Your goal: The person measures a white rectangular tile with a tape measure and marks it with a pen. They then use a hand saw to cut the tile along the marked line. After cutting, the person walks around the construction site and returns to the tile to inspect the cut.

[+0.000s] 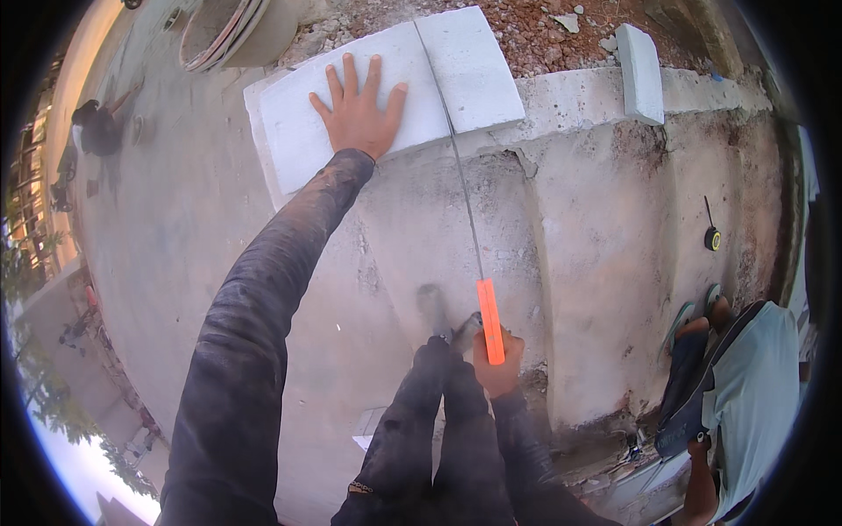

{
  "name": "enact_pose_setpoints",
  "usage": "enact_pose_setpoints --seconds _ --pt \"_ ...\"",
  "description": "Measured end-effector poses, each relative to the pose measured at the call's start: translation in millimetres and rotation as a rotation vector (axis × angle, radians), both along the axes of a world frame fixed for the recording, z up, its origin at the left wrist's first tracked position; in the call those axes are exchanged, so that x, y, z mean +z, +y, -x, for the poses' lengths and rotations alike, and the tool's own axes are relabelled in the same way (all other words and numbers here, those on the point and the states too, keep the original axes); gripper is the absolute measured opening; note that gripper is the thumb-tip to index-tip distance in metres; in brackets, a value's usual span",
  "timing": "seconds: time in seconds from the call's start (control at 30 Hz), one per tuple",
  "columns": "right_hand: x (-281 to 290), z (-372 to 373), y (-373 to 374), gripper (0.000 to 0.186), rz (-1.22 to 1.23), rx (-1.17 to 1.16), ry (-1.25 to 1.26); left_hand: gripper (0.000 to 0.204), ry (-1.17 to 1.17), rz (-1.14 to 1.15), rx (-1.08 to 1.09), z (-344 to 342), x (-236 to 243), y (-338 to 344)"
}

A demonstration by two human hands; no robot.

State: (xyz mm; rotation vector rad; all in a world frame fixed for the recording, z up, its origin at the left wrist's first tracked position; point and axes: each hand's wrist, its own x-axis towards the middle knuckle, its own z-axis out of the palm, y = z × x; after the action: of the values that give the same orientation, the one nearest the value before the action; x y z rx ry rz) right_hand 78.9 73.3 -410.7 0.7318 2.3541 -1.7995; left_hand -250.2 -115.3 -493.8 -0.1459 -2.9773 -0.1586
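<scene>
A white lightweight block point(395, 66) lies at the top middle, on a concrete ledge. My left hand point(360, 118) presses flat on it with fingers spread. In my right hand point(498, 358), low in the middle, is the orange handle of a hand saw point(488, 316). The saw's thin blade runs up from the handle and lies across the block, to the right of my left hand. Whether the blade has cut into the block I cannot tell. Beneath the block's left side, the edge of another white piece point(260, 123) shows.
A small white block offcut point(640, 74) leans on the ledge at upper right. Reddish rubble point(561, 39) lies behind. A round tub point(232, 35) stands at upper left. A tape measure point(712, 237) lies on the concrete steps point(605, 263). Another person point(745, 394) stands at right.
</scene>
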Motion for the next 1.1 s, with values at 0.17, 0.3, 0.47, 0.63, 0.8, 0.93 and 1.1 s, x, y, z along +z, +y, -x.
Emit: enact_pose_setpoints --seconds 0.17,0.3,0.47,0.63,0.8,0.93,1.1 --pt "-22 83 0 0.015 -0.003 0.052 0.020 0.068 0.018 -0.005 -0.014 9 -7 12" --pt "-17 13 6 0.013 -0.007 0.033 0.007 0.069 0.019 -0.005 -0.014 12 -6 -2" --pt "-32 28 10 0.012 -0.002 0.066 0.052 0.070 0.051 0.011 -0.029 9 -10 5" --pt "-41 65 12 0.013 0.006 0.062 0.085 0.071 0.022 -0.038 -0.041 11 -12 -3" --pt "-28 -23 17 0.012 0.043 0.004 0.037 0.071 0.009 -0.008 -0.023 7 -9 -5" --pt "-30 87 4 0.009 -0.022 0.110 0.068 0.071 0.013 -0.016 -0.014 11 -9 4" --pt "-35 30 16 0.006 0.019 0.035 0.051 0.072 -0.007 -0.018 -0.002 14 -9 1"
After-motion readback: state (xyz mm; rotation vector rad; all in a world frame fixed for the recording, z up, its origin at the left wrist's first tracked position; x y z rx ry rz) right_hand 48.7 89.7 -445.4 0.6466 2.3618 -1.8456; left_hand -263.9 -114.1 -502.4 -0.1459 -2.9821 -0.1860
